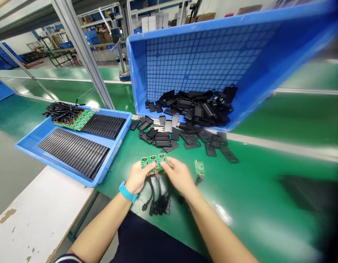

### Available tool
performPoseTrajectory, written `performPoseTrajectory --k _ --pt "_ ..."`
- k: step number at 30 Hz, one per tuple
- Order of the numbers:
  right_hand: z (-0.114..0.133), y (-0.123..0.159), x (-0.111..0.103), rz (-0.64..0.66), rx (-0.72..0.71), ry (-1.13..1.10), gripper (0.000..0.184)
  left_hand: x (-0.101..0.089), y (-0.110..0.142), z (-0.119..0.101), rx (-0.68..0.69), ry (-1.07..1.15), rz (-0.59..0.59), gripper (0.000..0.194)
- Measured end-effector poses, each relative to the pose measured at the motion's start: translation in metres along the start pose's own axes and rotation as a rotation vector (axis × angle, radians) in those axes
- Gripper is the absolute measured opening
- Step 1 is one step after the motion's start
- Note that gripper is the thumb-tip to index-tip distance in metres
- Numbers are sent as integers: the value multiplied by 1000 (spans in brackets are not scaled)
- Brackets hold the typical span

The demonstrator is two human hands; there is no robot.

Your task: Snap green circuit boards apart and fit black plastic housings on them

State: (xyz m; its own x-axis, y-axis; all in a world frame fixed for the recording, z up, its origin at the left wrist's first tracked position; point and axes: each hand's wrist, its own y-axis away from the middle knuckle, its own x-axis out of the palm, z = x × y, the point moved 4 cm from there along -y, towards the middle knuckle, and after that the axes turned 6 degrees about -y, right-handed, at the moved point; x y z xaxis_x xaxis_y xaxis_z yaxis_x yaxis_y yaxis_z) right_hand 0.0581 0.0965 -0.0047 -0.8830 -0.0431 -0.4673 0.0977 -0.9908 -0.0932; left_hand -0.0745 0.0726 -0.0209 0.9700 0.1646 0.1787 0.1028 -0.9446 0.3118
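Left hand (138,176) and right hand (178,174) hold one board (151,164) with three displays (153,157).

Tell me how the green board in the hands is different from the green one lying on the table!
The wide board has three little displays in a row; the small board is much narrower. The wide board is held, while the small board lies on the table. Both are green, with black cable attached.

On the green circuit board (157,160), three small dark displays (153,157) each bore digits that looked like "88", though blurred, while the pale marking (119,144) on the blue tray's rim was too small to read.
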Motion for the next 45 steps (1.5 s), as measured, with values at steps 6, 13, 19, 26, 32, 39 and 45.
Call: performPoseTrajectory --k 6,13,19,26,32,39,45 --pt "6 -6 29 -18 21 14 29 -14 -5 5 107 -10 -204 28" --pt "16 -10 42 75 -50 -24 32 -35 4 -8 124 -28 -91 32" --pt "26 5 57 -2 15 -90 31 -41 3 8 167 -183 -273 31" --pt "17 6 37 -104 137 -406 31 -56 -14 -13 265 -463 -390 65" --pt "21 11 10 -80 540 -1208 29 -20 -72 -55 465 -866 -425 69" --pt "17 37 -61 -16 535 -1053 24 -9 -94 -61 435 -630 -253 35" --pt "-17 73 -69 90 670 -864 28 -6 -27 -34 206 -160 143 21"
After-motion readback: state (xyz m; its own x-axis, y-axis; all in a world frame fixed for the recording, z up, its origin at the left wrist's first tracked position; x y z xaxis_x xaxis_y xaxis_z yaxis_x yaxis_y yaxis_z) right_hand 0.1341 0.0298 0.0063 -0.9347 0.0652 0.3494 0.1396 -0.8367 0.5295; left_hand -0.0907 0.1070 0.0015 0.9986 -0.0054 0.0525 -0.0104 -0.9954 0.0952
